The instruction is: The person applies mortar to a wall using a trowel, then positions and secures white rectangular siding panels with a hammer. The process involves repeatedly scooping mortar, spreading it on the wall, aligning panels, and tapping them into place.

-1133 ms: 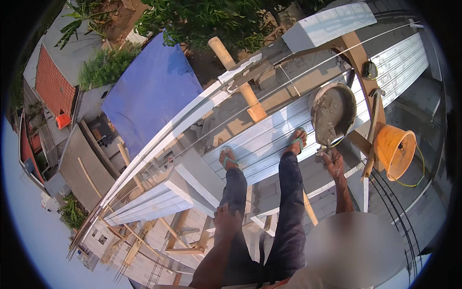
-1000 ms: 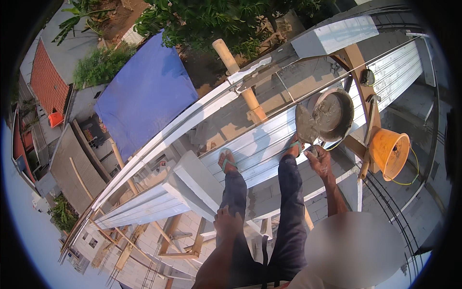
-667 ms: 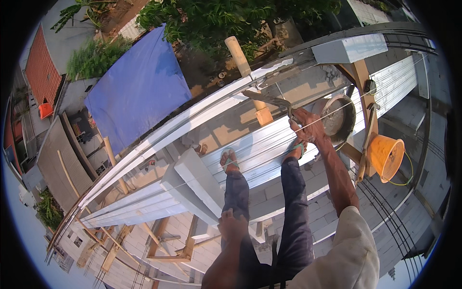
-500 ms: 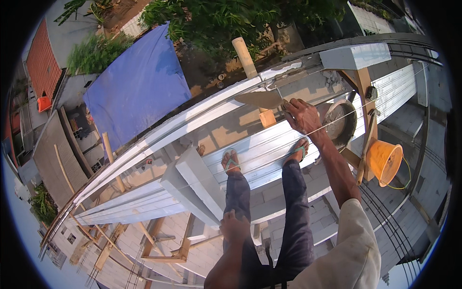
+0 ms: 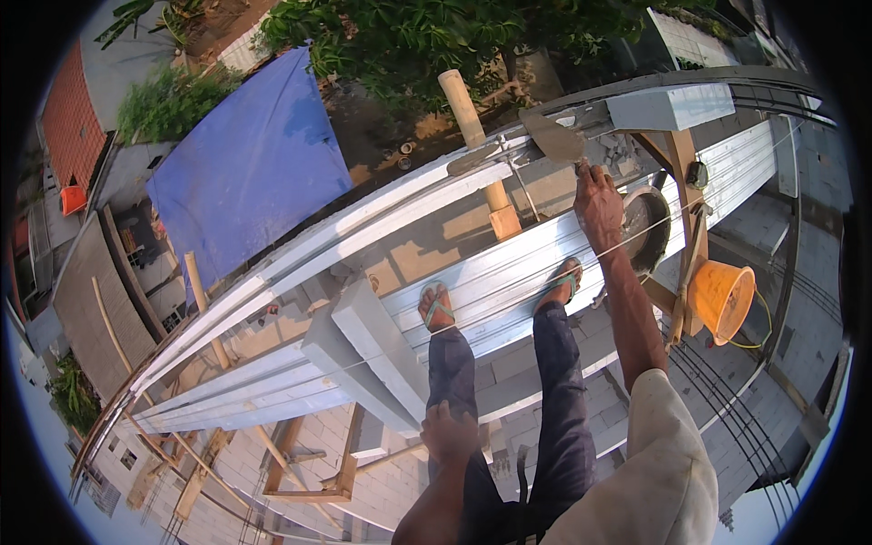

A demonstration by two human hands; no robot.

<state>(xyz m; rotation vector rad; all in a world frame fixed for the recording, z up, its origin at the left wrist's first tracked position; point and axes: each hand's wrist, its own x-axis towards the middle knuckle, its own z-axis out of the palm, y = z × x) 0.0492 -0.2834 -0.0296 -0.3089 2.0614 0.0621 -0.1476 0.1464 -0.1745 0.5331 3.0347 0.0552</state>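
My right hand (image 5: 599, 207) is closed round the handle of a trowel (image 5: 554, 139). The trowel's grey-smeared blade is over the top of a wall of white blocks (image 5: 381, 216). A patch of wet mortar (image 5: 474, 160) lies on that wall top, left of the blade. Right beside my right forearm is a round dark pan (image 5: 647, 232) with grey mortar inside. My left hand (image 5: 450, 431) rests on my left knee, fingers laid over the trouser cloth and holding nothing.
I stand in sandals on ribbed metal sheets (image 5: 495, 272). Pale blocks (image 5: 380, 338) lean left of my feet. An orange bucket (image 5: 722, 302) hangs by a wooden post (image 5: 683, 173) at right. Taut strings cross the platform. Beyond the wall are a blue tarp (image 5: 250, 173) and a bamboo pole (image 5: 463, 109).
My right hand has carried the trowel right and farther out along the wall. A mortar patch now shows on the wall top left of the blade. My left hand stays on my knee.
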